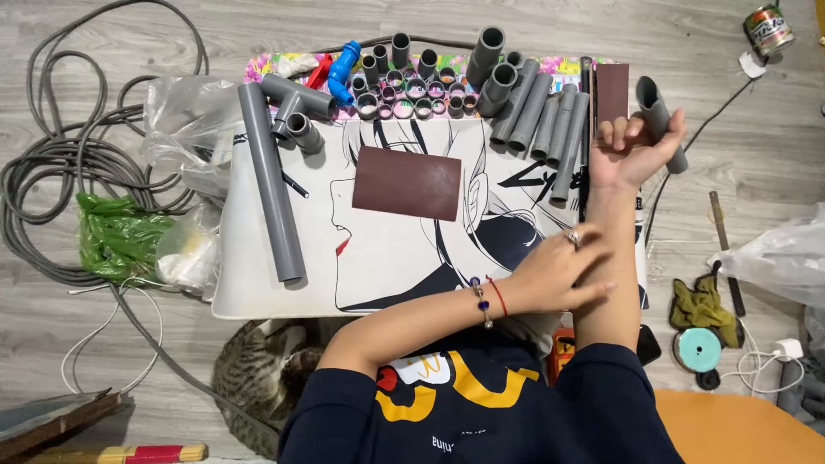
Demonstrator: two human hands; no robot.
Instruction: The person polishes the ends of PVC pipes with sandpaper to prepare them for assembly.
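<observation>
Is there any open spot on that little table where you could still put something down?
Yes. The table is bare between the long grey pipe and the brown sandpaper sheet, and below that sheet down to the left hand. The far edge is crowded: pipe fittings and short grey pipes stand packed together, beside the right hand holding a grey pipe piece.

The short grey pipe [660,120] is partly covered by the right hand [633,148] that grips it, so its middle stretch cannot be seen. The left hand [563,273] is smeared by motion blur, its fingertips unclear, and it hides part of the right forearm. Below the table [258,292], the cat [258,378] is half hidden by the table edge and the person's sleeve. Beside the cat, a wooden board [51,421] is cut off by the picture's edge.
</observation>
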